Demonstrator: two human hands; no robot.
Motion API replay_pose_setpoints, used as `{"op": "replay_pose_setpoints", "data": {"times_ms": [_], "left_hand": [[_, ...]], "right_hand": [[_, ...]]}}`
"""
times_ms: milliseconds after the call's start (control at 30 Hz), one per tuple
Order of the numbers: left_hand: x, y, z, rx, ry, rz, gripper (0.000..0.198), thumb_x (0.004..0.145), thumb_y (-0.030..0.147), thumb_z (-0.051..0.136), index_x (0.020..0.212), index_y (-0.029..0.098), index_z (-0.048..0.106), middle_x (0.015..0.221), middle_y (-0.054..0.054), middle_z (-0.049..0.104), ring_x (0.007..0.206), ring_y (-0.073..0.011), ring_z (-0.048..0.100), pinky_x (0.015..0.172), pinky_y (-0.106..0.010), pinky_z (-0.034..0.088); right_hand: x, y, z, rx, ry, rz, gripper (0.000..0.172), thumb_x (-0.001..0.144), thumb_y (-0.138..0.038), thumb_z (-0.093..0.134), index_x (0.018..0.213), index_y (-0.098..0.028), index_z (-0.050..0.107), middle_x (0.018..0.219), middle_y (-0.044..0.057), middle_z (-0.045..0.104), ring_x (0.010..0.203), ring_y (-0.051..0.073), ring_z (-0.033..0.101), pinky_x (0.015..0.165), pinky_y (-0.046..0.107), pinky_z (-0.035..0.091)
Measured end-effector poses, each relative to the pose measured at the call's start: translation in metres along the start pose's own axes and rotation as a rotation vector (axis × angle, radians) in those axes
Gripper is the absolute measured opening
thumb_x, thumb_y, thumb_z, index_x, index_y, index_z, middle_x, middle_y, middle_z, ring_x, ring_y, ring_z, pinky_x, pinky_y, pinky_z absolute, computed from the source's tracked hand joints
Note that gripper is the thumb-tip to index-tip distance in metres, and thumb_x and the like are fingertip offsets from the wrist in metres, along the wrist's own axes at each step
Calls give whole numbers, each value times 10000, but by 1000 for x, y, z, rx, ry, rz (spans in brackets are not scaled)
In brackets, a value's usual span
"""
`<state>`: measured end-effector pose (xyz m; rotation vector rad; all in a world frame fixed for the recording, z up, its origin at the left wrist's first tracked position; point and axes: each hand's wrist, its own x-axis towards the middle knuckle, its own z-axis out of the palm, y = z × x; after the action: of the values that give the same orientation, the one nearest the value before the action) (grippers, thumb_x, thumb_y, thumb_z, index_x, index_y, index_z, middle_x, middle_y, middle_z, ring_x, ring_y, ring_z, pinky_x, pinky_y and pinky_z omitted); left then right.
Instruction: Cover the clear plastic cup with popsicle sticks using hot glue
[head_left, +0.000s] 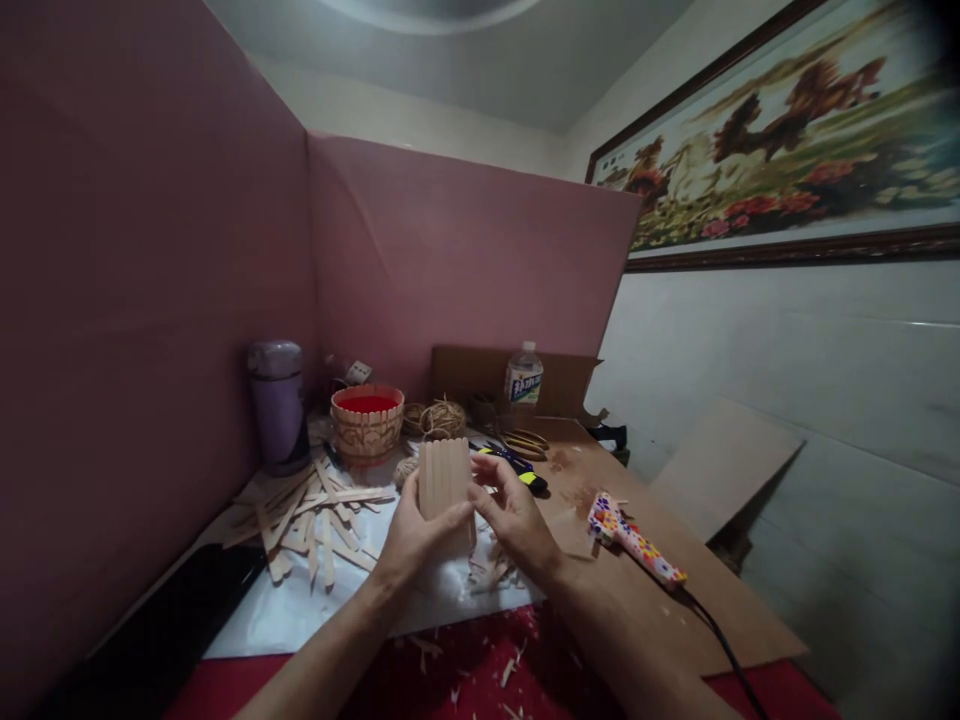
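Observation:
A small panel of wooden craft sticks [444, 478], joined side by side, stands upright between my hands above the white sheet [300, 610]. My left hand [417, 540] grips its lower left edge, thumb across the front. My right hand [510, 512] pinches the panel's right edge with curled fingers. Loose craft sticks [315, 515] lie scattered to the left on the sheet.
A colourful dotted glue gun [634, 540] with a black cord lies on brown cardboard at the right. Behind stand a red-filled stick basket [367, 420], twine balls [441, 418], a purple flask [277, 405], a water bottle [523, 375] and scissors [514, 460]. Pink partitions close off the left and back.

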<state>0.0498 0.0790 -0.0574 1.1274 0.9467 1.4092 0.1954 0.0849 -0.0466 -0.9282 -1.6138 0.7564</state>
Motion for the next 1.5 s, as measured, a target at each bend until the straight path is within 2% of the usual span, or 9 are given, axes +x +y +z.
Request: {"op": "replay_pose_setpoints", "data": {"times_ms": [233,367,467,567,700,900,1133,1300,1500], "left_hand": [[-7,8,6,-9,-37,12,717,582,362,848,1169,128,510,1030,-126,664,900,-251,647,713,-312,540],[-13,11,8,-169,-74,-109,715,613,394,814,1204,136,506,944,-108,678,747,-222,646,601,-311,527],[-19,17,6,-343,-196,-222,583,745,360,710,1262,188,503,1020,-104,680,803,-224,653,639,-331,534],[-20,23,3,-445,-221,-263,518,748,300,708,1231,205,545,1010,-77,687,835,-207,648,690,-321,534],[-18,23,2,-444,-175,-267,533,728,294,745,1221,211,561,1028,-67,687,852,-185,641,697,-278,511],[-17,18,3,-375,-198,-213,590,733,308,745,1278,222,537,1093,-81,683,829,-180,644,654,-252,484],[-16,21,-4,-576,-267,-227,543,795,250,640,1322,199,520,1072,-68,711,914,-210,660,801,-310,511],[-15,20,-4,-606,-317,-217,545,805,278,632,1331,184,524,1100,-70,709,998,-227,652,866,-305,490],[-14,20,-1,-623,-298,-232,508,813,297,649,1298,185,550,1058,-64,719,944,-212,666,845,-302,515]], "right_hand": [[-8,3,-5,56,3,-11,407,851,-399,591,1196,-191,532,1173,117,618,1051,226,597,870,371,512],[-17,0,-6,-1,-23,-25,359,900,-388,543,1208,-204,545,1176,98,618,1031,213,601,862,349,510],[-25,-4,-4,-100,-16,-95,373,927,-377,506,1265,-220,515,1234,94,585,1052,208,589,857,334,509],[-31,-7,-2,-215,-1,-205,409,919,-374,516,1297,-219,494,1305,111,537,1159,248,533,893,370,502],[-34,-6,-1,-342,35,-304,422,911,-342,541,1311,-223,479,1337,119,512,1290,283,435,1061,469,395],[-38,-2,1,-420,58,-363,465,924,-346,526,1360,-227,415,1377,140,455,1313,294,415,1087,506,372],[-42,-3,1,-447,63,-430,710,856,-608,521,1414,-208,335,1394,156,446,1321,331,399,1095,535,345],[-43,-2,1,-515,76,-454,649,881,-447,571,1429,-212,315,1387,155,458,1305,332,424,1076,538,369],[-41,2,1,-536,101,-481,651,875,-414,593,1433,-229,313,1383,159,462,1299,344,433,1057,558,388]]}}
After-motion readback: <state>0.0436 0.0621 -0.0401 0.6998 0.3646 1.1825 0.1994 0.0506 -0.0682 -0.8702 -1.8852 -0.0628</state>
